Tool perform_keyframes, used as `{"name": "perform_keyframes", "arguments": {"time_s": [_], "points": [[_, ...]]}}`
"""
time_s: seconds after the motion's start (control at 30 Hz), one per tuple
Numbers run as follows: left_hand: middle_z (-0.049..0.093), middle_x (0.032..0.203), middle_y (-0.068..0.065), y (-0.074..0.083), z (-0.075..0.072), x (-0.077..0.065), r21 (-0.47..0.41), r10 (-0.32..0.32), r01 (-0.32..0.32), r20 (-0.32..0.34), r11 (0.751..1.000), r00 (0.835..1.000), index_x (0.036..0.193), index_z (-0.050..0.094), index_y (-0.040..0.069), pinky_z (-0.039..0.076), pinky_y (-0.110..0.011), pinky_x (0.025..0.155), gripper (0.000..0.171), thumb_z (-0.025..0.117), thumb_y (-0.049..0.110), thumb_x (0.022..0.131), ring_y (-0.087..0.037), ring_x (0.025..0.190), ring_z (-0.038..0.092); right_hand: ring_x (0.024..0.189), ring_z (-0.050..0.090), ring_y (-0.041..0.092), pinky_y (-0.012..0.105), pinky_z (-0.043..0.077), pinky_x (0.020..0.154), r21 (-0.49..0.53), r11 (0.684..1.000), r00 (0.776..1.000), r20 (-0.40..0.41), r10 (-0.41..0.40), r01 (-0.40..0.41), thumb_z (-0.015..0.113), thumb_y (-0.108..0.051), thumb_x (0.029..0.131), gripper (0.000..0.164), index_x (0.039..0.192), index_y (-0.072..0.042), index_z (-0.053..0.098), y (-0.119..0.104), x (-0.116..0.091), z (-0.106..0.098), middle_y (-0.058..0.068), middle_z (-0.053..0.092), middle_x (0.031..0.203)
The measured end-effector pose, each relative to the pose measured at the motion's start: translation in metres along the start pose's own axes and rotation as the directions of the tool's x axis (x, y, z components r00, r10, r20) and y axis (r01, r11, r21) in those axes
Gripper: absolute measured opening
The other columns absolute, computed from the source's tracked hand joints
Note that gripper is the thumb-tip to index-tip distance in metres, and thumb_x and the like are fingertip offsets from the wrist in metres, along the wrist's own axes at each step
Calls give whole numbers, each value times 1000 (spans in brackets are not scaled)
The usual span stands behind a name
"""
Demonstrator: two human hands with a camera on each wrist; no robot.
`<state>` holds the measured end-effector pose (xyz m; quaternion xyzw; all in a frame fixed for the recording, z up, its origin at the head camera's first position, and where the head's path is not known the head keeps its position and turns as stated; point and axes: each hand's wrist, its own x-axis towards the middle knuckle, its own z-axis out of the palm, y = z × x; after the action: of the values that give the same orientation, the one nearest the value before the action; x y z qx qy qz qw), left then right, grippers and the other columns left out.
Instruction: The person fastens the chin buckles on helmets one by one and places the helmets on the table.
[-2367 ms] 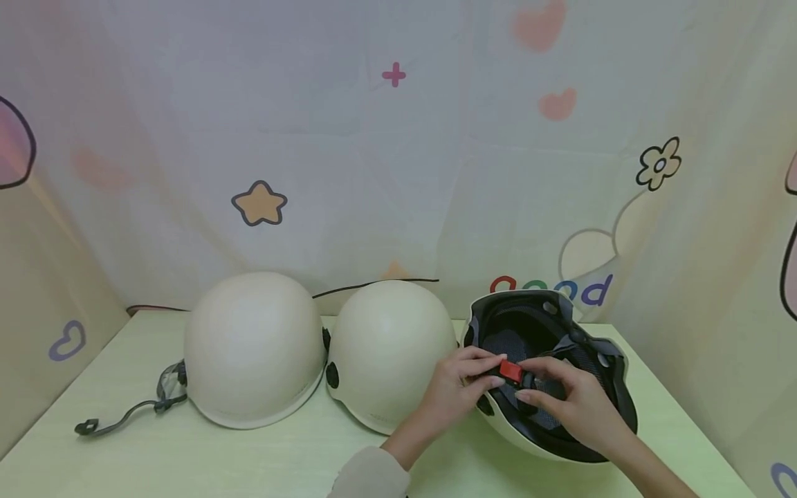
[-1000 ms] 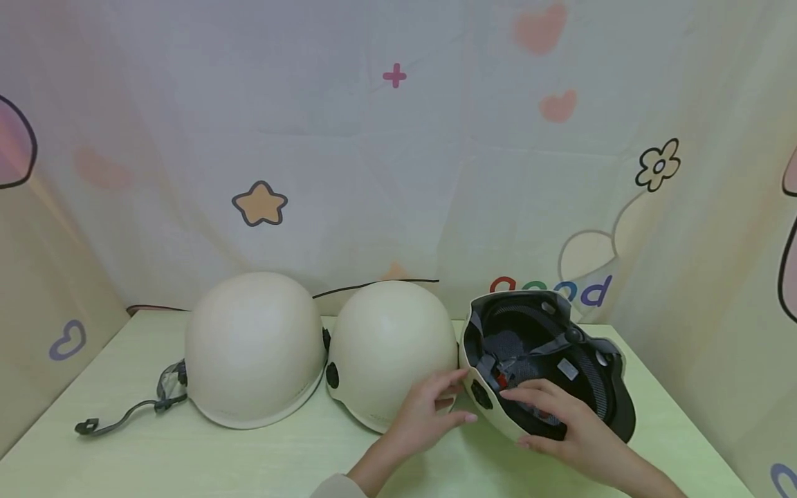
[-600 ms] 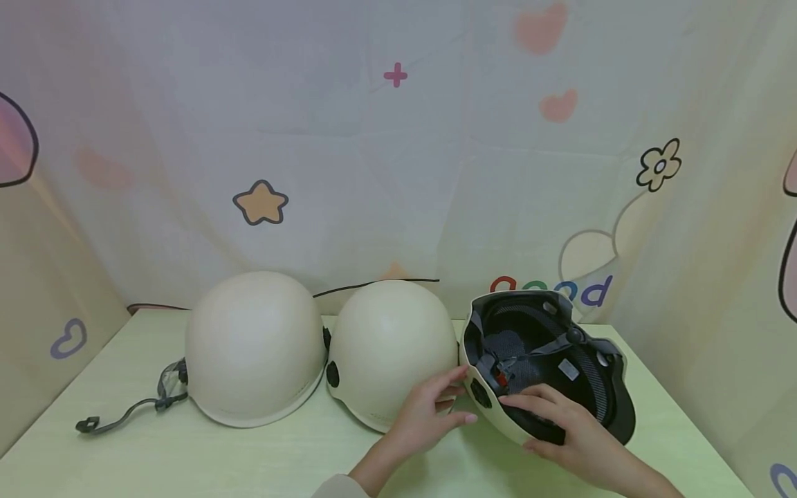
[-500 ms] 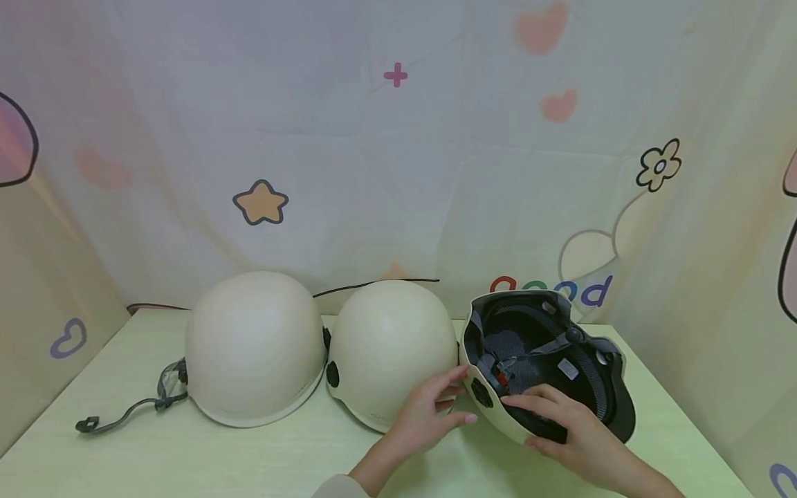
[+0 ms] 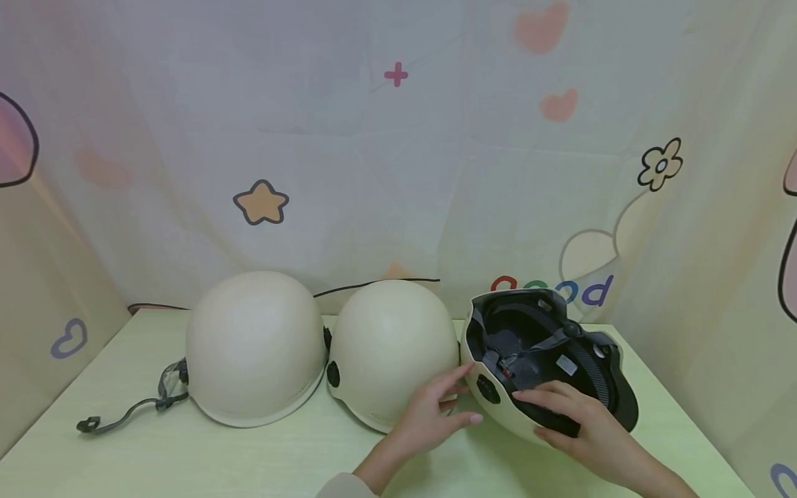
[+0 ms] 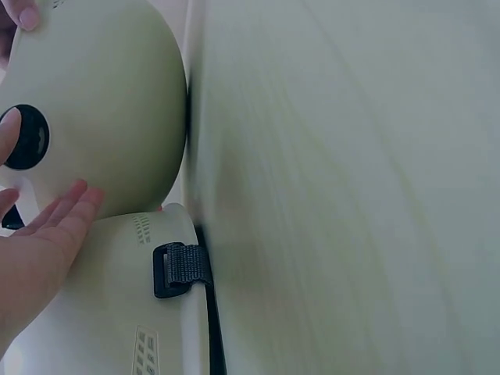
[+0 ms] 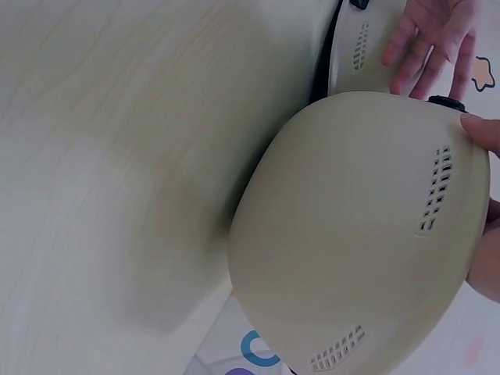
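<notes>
An upturned cream helmet point(image 5: 542, 360) with a black lining lies at the right of the table, its opening tilted toward me. My right hand point(image 5: 579, 429) grips its near rim, fingers inside and thumb on the outer shell point(image 7: 351, 211). My left hand point(image 5: 426, 415) touches the shell's left side with extended fingers, its thumb held apart, in front of the middle helmet point(image 5: 392, 346). In the left wrist view the left hand point(image 6: 39, 262) lies between the two shells. The chin strap's red buckle point(image 5: 507, 373) rests inside the upturned helmet, mostly hidden.
Another cream helmet point(image 5: 255, 346) stands dome up at the left, its dark chin strap point(image 5: 127, 415) stretched out on the pale green table point(image 5: 249, 460). The middle helmet sits close beside both others. A printed cloth point(image 5: 398, 173) hangs behind.
Both hands have let go of the red buckle, which dropped into the helmet. The right hand took the rim, and the helmet has since tipped slightly to the right. The other helmets stayed put.
</notes>
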<state>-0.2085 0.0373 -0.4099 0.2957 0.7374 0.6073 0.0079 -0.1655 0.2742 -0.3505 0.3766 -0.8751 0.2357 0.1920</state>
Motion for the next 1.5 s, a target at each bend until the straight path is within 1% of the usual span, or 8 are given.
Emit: {"name": "perform_keyframes", "arguments": {"time_s": [0.37,0.63,1.03,1.2,1.27,1.3,1.43,1.5], "points": [[38,140,-11,-2,-1,-1,30,-4,3,28,1000,1000,142,34,18,44,-31,90,72,70,17,80,-29,115,48,85,52,9,21,49,65,5,1000,998,52,20,-21,79,-4,66,57,118,-21,61,3,-4,0,-3,55,100],[38,139,-12,-4,0,-2,83,17,-20,29,996,999,143,32,15,45,-31,88,73,70,17,80,-28,115,49,87,52,10,21,49,63,-6,1000,992,121,20,-20,77,2,66,65,123,-22,56,3,-10,-3,-2,52,105],[34,143,-8,-2,1,-3,61,0,-3,50,998,999,143,30,23,43,-33,91,76,71,18,79,-26,118,46,83,50,6,12,43,66,-38,998,999,-13,-53,52,74,15,60,63,113,-18,64,4,-9,-4,-5,53,99],[35,142,-5,-1,2,-3,81,5,-10,62,997,998,143,31,23,44,-32,89,76,71,19,79,-24,118,46,85,50,8,9,40,69,-14,989,987,-57,-149,148,64,-5,83,30,112,-14,65,7,-4,-5,-2,53,100],[36,142,-5,-1,2,-3,84,-3,-3,72,996,997,143,31,21,45,-31,89,75,71,19,79,-25,118,46,85,51,8,10,40,69,-12,986,983,-78,-167,167,61,-7,86,26,111,-12,65,8,-2,-7,-1,54,100],[35,142,-4,0,2,-2,86,-9,3,78,996,997,143,31,21,44,-31,89,75,71,20,80,-25,119,45,86,51,9,10,40,69,-13,986,982,-88,-165,165,61,-5,85,27,110,-12,65,8,-1,-9,0,54,100],[32,144,-6,1,0,0,37,-34,30,97,999,995,144,28,18,42,-33,93,77,71,18,80,-27,122,42,89,52,7,11,40,69,42,990,982,-137,-131,138,66,24,61,57,108,-9,65,8,3,-15,2,57,101],[30,145,-7,2,-1,2,6,-41,41,100,999,994,145,27,16,40,-35,94,78,70,17,80,-28,123,41,93,52,6,11,41,70,91,990,983,-157,-94,109,63,29,59,60,108,-6,65,8,4,-20,2,58,101]]}}
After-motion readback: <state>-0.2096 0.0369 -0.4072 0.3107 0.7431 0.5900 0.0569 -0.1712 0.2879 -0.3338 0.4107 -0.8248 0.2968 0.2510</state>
